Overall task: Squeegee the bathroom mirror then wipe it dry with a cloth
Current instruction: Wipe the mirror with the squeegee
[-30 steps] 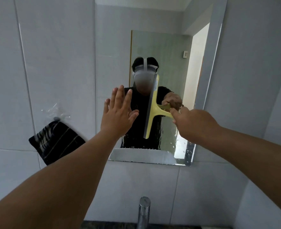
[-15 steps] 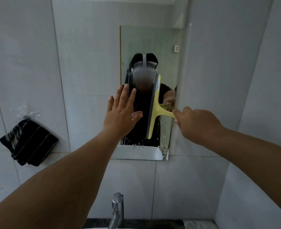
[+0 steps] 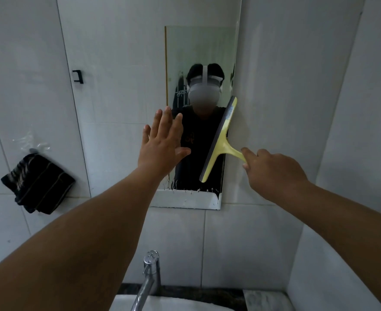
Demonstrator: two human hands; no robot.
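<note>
The wall mirror (image 3: 122,63) hangs ahead on white tiles and shows a person's reflection. My right hand (image 3: 272,169) grips the handle of a yellow squeegee (image 3: 219,140), whose blade lies tilted along the mirror's right edge. My left hand (image 3: 162,142) is flat against the glass with fingers spread, left of the blade. Water drops cling to the mirror's lower part. A dark striped cloth (image 3: 38,182) hangs from a clear hook on the left wall, away from both hands.
A chrome tap (image 3: 148,279) rises over a white basin (image 3: 162,304) at the bottom. A small black bracket (image 3: 78,76) shows at the upper left. A tiled side wall closes in on the right.
The squeegee has slid right across the glass to the mirror's right edge. My view has shifted, so the mirror looks narrower. My left hand stays flat on the glass.
</note>
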